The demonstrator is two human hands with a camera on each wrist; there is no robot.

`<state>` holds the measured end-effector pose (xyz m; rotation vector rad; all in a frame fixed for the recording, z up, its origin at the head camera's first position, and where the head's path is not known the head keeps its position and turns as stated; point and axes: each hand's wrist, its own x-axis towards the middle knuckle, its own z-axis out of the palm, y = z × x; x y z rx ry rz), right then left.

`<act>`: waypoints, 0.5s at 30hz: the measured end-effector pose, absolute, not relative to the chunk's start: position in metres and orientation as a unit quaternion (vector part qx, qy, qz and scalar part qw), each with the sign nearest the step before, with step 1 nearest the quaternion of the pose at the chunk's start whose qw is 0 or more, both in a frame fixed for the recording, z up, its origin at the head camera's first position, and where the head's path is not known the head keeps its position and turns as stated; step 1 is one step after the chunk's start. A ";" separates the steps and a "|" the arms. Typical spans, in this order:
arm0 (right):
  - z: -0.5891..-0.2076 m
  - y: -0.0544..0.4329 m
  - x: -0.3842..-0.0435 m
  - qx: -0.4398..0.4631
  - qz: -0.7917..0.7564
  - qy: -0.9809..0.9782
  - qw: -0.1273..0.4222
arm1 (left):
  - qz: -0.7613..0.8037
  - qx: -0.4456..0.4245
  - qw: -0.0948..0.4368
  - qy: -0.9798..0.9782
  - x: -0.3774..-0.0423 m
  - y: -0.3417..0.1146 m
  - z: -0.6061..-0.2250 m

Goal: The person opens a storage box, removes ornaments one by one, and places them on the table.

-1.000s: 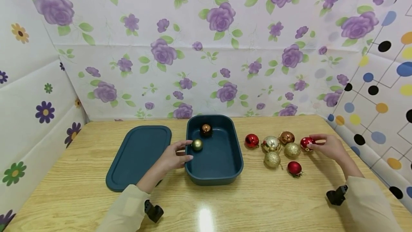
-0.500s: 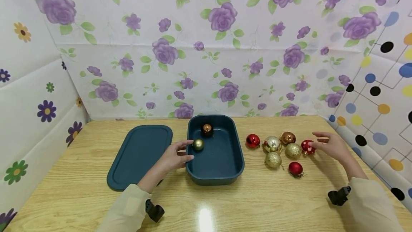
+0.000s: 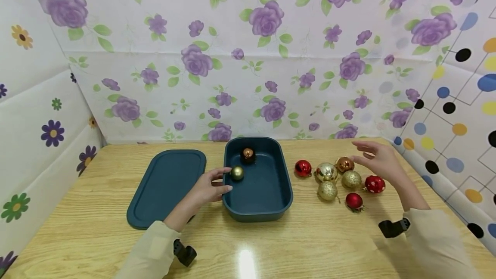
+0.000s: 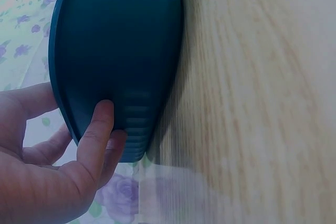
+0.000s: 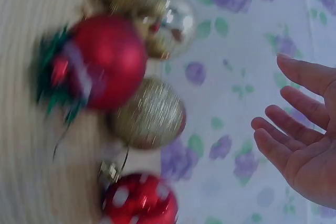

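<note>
A dark teal plastic box (image 3: 257,193) stands mid-table with a dark copper bauble (image 3: 248,155) and a small olive-gold bauble (image 3: 237,173) inside. My left hand (image 3: 209,187) grips its left wall; in the left wrist view some fingertips (image 4: 103,111) press the outer side while others reach behind the rim. My right hand (image 3: 375,158) is raised over the bauble group, fingers spread and holding nothing. Nearest to it lies a copper bauble (image 3: 345,164). A white-dotted red bauble (image 3: 374,184) rests below the hand, beside a gold glitter bauble (image 3: 351,179).
A flat teal lid (image 3: 167,188) lies left of the box. More baubles sit right of it: shiny red (image 3: 303,168), shiny gold (image 3: 326,172), gold glitter (image 3: 327,190) and matte red (image 3: 354,201). Patterned cloth walls (image 3: 232,76) border the table at the back and sides.
My right hand has let go of the white-dotted red bauble and moved up and left toward the copper one. The dotted bauble now lies on the table. My left hand stays at the box.
</note>
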<state>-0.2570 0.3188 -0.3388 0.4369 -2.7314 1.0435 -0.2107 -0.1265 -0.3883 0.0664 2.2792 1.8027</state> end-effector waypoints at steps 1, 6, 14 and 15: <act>-0.337 0.312 -0.258 0.154 0.355 -0.918 0.091 | 0.616 0.024 0.117 0.778 -0.211 -0.127 -0.388; -0.332 0.279 -0.263 0.181 0.384 -0.903 0.065 | 0.619 0.023 0.120 0.776 -0.212 -0.127 -0.390; -0.334 0.227 -0.271 0.230 0.404 -0.884 0.042 | 0.616 0.030 0.120 0.778 -0.212 -0.128 -0.390; -0.334 0.220 -0.272 0.235 0.407 -0.882 0.039 | 0.616 0.031 0.121 0.778 -0.212 -0.128 -0.390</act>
